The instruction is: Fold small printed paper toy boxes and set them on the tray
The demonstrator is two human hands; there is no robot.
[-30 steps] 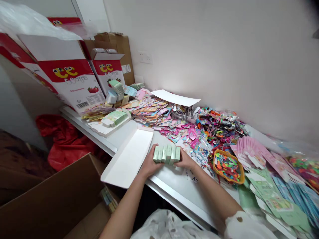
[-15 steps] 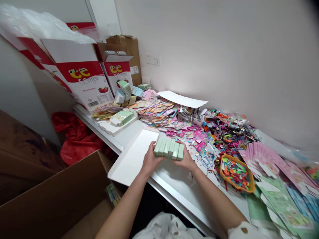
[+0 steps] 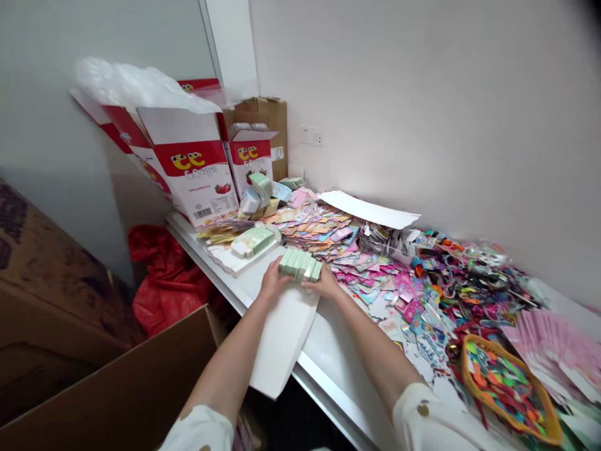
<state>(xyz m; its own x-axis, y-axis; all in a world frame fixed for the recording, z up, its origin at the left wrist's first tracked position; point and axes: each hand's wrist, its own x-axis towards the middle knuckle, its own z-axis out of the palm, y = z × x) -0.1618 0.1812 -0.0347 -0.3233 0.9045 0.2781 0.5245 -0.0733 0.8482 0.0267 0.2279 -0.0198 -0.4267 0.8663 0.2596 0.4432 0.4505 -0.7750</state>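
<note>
The left hand (image 3: 273,282) and right hand (image 3: 327,283), fingers gripping opposite ends of the green boxes (image 3: 298,264) by the white tray's far end, should press evenly inward.

Bench (image 3: 328,344) — white, long, set along a wall (image 3: 422,113). Directly on it, left end: red-and-white cartons (image 3: 201,178), brown carton (image 3: 278,128) behind; small packs (image 3: 261,185), green, blue and yellow, stacked in front. Centre-left: short tray (image 3: 235,265), white; long tray (image 3: 284,332), white, its near end jutting past the front edge; broad heap of cards (image 3: 322,225). Right: tangle of trinkets (image 3: 474,272), mixed colours; orange-yellow basket (image 3: 544,398); pink sheets (image 3: 549,338) — fanned out.
</note>
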